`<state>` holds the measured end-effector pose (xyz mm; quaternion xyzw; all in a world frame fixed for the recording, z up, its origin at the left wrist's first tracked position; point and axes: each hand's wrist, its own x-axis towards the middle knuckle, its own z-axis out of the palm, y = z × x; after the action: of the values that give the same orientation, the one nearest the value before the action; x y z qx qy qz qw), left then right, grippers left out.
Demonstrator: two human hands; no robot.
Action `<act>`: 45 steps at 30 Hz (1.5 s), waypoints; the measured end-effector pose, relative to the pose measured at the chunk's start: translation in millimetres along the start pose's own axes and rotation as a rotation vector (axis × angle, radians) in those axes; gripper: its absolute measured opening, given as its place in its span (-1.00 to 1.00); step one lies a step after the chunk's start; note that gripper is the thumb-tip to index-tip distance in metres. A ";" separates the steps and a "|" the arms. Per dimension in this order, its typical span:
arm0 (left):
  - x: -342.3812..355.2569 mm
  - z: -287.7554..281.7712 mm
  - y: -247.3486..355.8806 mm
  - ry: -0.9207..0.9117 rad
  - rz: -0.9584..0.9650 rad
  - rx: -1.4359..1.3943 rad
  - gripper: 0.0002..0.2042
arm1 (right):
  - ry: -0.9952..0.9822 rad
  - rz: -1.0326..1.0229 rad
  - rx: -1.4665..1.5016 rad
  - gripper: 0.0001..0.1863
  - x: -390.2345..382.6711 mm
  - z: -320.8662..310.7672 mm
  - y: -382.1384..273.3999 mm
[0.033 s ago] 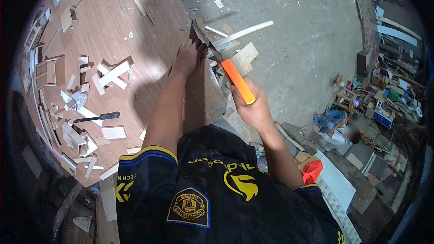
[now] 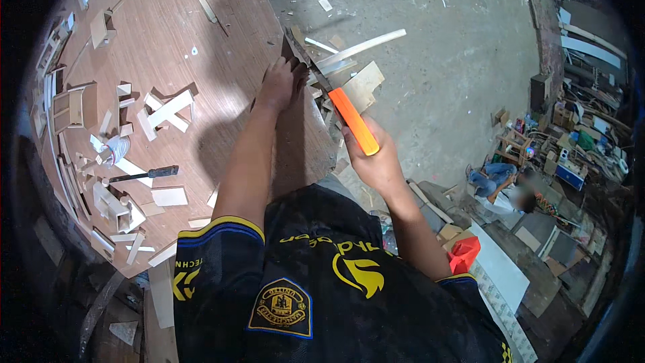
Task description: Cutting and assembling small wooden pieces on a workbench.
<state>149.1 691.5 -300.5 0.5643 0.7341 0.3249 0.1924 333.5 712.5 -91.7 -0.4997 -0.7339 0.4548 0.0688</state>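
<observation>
My right hand [image 2: 373, 165] is wrapped round the orange handle of a handsaw [image 2: 354, 121]. The saw's narrow dark blade runs up and to the left along the edge of the wood-grain table [image 2: 228, 47], past my left hand. At that edge my left hand [image 2: 277, 85] is closed, its fingers bent over something dark and shadowed beside the blade. What the fingers grip there is mostly hidden, so I cannot make it out.
Wood strips and offcuts [image 2: 171, 109], a black-handled tool [image 2: 144, 175] and small wooden boxes [image 2: 101, 29] lie on the table. Fallen scraps [image 2: 363, 85] are on the concrete floor beyond its edge. At the right, a person [image 2: 500, 188] sits near piled clutter.
</observation>
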 end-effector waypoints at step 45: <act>-2.9 15.5 -26.5 -0.140 0.109 0.194 -0.69 | -0.146 0.263 -0.238 -0.75 -99.5 -107.1 -107.5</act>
<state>141.5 688.7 -330.2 0.6407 0.7152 0.2218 0.1698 369.8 688.1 84.4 -0.5616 -0.7141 0.4047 -0.1041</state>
